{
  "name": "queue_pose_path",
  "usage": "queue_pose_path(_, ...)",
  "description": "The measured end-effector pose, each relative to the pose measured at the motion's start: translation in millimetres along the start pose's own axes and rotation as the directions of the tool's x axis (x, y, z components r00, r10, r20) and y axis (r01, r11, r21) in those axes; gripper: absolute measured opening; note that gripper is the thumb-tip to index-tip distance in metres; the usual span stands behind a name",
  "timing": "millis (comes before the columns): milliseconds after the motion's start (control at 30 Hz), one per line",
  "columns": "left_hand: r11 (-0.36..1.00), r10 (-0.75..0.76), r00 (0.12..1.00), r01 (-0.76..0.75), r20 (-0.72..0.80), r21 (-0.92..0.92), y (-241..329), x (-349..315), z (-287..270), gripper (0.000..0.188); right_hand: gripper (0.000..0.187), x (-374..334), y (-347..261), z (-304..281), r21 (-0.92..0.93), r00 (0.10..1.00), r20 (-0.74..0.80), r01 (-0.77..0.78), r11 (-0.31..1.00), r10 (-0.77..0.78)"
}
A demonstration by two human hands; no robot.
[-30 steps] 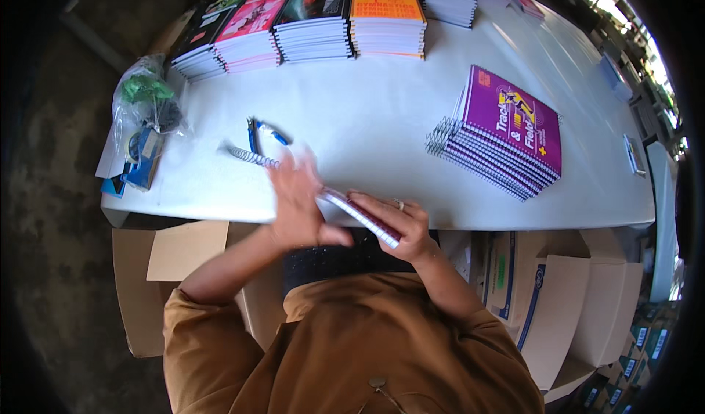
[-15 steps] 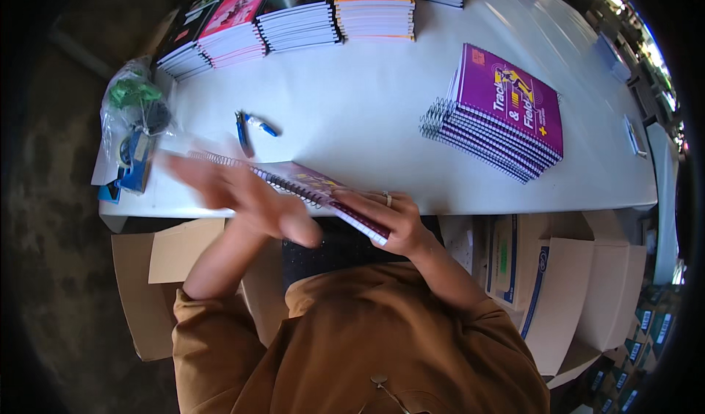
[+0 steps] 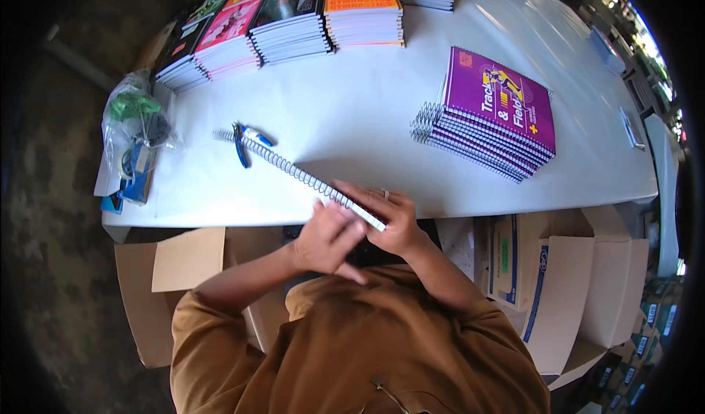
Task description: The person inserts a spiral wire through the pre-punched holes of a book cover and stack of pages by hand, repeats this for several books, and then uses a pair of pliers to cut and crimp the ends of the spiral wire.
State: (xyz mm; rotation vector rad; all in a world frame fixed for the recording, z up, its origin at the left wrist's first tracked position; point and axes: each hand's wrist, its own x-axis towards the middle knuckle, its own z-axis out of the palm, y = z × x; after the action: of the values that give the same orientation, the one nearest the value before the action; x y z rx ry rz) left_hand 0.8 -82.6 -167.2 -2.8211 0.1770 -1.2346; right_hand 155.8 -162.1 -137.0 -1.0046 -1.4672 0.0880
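A spiral-bound notebook [image 3: 358, 212] is held nearly edge-on at the table's near edge, its spine upward. My right hand [image 3: 397, 220] grips its near end, fingers on the far side. A loose-looking wire coil [image 3: 288, 167] runs along the spine and stretches out to the far left, over or beside the pliers [image 3: 241, 146]. My left hand [image 3: 330, 239] is by the near end of the spine, fingers apart and slightly blurred, apparently brushing the coil. A blue-and-white pen [image 3: 257, 136] lies next to the pliers.
Purple spiral notebooks [image 3: 507, 113] are stacked at right, some coils sticking out. Several stacks of books, one orange-covered [image 3: 363, 10], line the back. A plastic bag [image 3: 136, 113] and a tape dispenser [image 3: 138, 175] sit at left. Open cardboard boxes [image 3: 565, 289] stand below the table.
My left hand has swept from the coil's far end down to the near end, beside my right hand. The notebook has tipped to nearly edge-on, hiding its purple cover.
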Motion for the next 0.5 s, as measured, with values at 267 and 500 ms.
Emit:
queue_pose_path(267, 0.992, -0.054, 0.98, 0.075, -0.192, 0.102, -3.7, 25.4, 3.5, 0.094, 0.035, 1.7, -5.4, 2.7, -0.031, 0.999, 0.042, -0.03, 0.999, 0.031)
queue_pose_path(500, 0.957, 0.132, 0.981, -0.087, -0.145, 0.278, -20.4, 64.5, -9.2, 0.083, 0.037, 0.2, -2.0, -4.0, -0.044, 0.998, 0.06, -0.017, 0.999, 0.019)
